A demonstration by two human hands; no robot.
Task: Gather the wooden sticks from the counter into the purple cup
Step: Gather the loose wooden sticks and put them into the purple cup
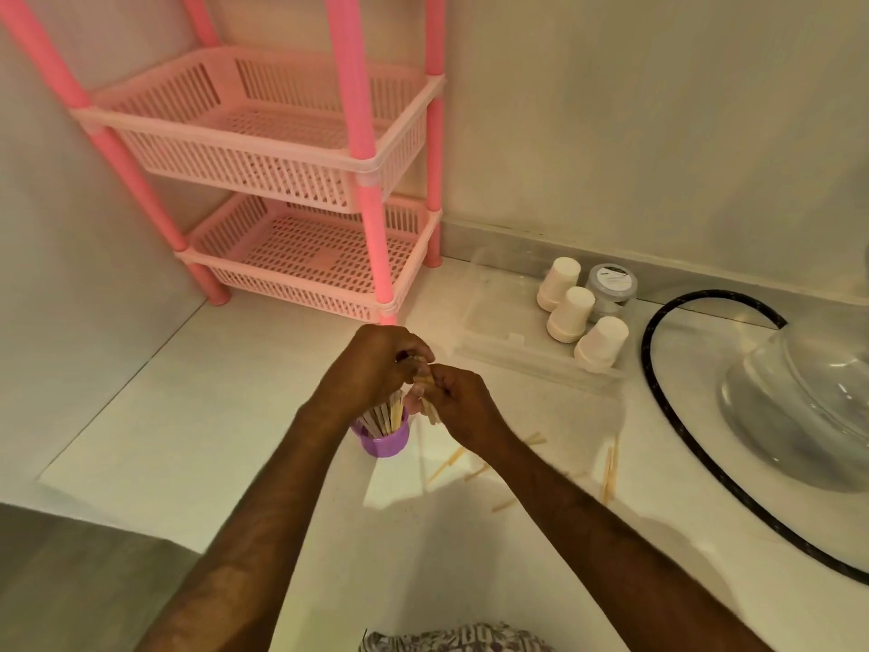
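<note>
Wooden sticks (386, 418) in purple cup (383, 440) — count obscured by both hands; left hand (371, 369) and right hand (458, 404) each pinch sticks. Roughly six loose sticks (610, 472) lie on counter (188, 416).

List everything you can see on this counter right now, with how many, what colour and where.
purple cup: one, purple, counter centre, under the hands, holding sticks
wooden sticks: several, pale wood, loose on the counter right of the cup; more in the cup and hands
paper cups: three, white, upside down, back right
jar: one, grey lid, behind the paper cups
rack: one, pink, two baskets, back left corner
glass bowl: one, clear, far right
hose: one, black, curving around the bowl
left hand: above the cup, gripping sticks
right hand: beside it, gripping sticks
</note>
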